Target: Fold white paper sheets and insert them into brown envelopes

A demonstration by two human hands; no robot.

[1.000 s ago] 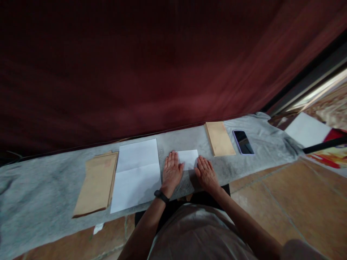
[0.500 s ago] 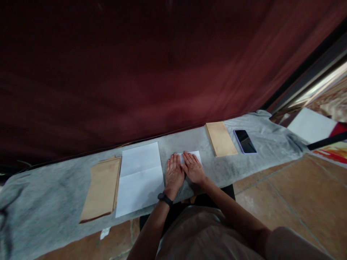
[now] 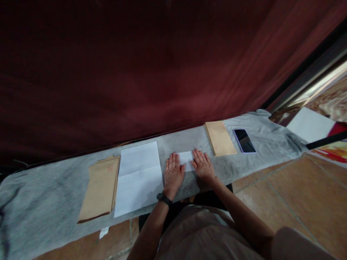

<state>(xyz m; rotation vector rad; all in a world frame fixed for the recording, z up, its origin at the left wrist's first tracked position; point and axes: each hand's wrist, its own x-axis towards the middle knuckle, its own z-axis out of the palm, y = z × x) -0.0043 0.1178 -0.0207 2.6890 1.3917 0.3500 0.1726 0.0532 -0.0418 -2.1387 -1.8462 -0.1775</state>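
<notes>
Here | left fingers, right fingers unclenched on small paper | phone beside tan stack

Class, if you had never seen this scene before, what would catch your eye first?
The deep red curtain-like backdrop fills the view beyond the grey cloth. Then come the two hands, left and right, flat on a small white paper. Left of them lies a large creased white sheet, brightest of all.
</notes>
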